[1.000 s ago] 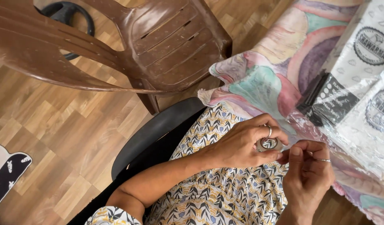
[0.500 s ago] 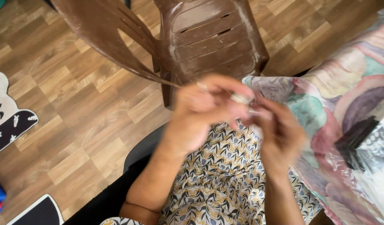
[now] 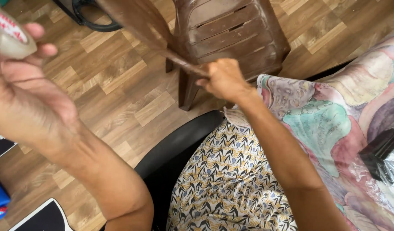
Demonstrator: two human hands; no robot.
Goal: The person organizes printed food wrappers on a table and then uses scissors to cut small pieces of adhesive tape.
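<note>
**A:** From the head camera, what worries you?

**B:** My left hand (image 3: 23,81) is raised in the upper left of the frame, palm toward me, with a small pale bottle (image 3: 8,32) at the fingertips. Only the fingers (image 3: 38,32) curl against it, so I judge the grip light; a knock or a quick turn of the wrist could send the bottle down onto the wood floor (image 3: 120,90).

**A:** And the other hand?

**B:** The right hand (image 3: 225,79) sits at the upper middle, closed into a loose fist, with the forearm running down toward the lower right. I cannot tell what it pinches, if anything; it is just in front of the brown plastic chair (image 3: 231,34). It could bump that chair's leg.

**A:** Anything near them?

**B:** The patterned cloth (image 3: 334,124) covers the desk on the right, with a dark packet (image 3: 383,149) at its edge. My lap, in a yellow print dress (image 3: 222,184), lies below.
</note>
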